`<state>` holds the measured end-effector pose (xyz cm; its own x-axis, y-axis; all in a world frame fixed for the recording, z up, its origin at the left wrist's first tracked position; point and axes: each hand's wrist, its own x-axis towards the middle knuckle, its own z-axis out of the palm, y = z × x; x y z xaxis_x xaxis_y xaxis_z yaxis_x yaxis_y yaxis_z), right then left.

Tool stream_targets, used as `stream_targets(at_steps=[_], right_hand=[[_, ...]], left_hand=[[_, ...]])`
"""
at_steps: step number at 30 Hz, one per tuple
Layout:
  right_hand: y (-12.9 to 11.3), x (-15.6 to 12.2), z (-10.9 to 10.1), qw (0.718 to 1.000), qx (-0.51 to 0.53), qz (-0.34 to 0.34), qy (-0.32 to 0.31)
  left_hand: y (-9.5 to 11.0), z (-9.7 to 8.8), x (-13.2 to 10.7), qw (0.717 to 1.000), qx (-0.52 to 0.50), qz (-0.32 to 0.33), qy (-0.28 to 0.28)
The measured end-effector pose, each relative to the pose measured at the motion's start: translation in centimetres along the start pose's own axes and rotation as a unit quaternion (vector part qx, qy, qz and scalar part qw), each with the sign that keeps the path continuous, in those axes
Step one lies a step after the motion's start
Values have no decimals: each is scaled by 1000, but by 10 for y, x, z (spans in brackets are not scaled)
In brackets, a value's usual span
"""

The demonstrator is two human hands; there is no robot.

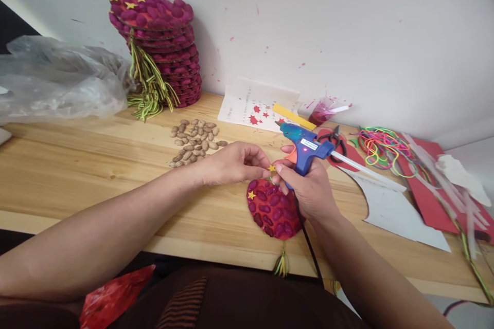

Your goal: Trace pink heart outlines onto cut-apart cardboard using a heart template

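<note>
My right hand [309,185] is wrapped round a blue glue gun [304,146] whose nozzle points left and whose black cord runs down over the table edge. My left hand [235,163] pinches a small yellow star [272,168] at its fingertips, right beside my right fingers. Both hands hover over a round red craft piece [272,211] covered in magenta-painted seeds, with another yellow star [251,195] stuck on its left side and a green-yellow tassel [281,264] hanging off the table edge.
A tall stack of finished red seed pieces [162,43] stands at the back. Loose brown seeds [195,141], a clear plastic bag [57,79], paper with red stars [257,108], black scissors [335,139], coloured elastic cords [380,144] and red and white card [401,205] lie on the wooden table [77,164].
</note>
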<state>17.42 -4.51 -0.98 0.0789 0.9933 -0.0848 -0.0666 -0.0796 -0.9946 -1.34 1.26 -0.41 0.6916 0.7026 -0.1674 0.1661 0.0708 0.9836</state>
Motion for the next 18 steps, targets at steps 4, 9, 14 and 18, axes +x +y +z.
stream_targets(at_steps=[4, 9, 14, 18], right_hand=[[-1, -1, 0, 1000, -8, -14, 6], [1, 1, 1, 1000, 11, -16, 16], [0, 1, 1, 1000, 26, 1, 6], [-3, -1, 1, 999, 40, 29, -5]], left_hand=[[-2, 5, 0, 996, -70, 52, 14], [0, 12, -2, 991, -26, 126, 36], [1, 14, -4, 983, 72, 154, 76], [-3, 14, -5, 975, 106, 172, 88]])
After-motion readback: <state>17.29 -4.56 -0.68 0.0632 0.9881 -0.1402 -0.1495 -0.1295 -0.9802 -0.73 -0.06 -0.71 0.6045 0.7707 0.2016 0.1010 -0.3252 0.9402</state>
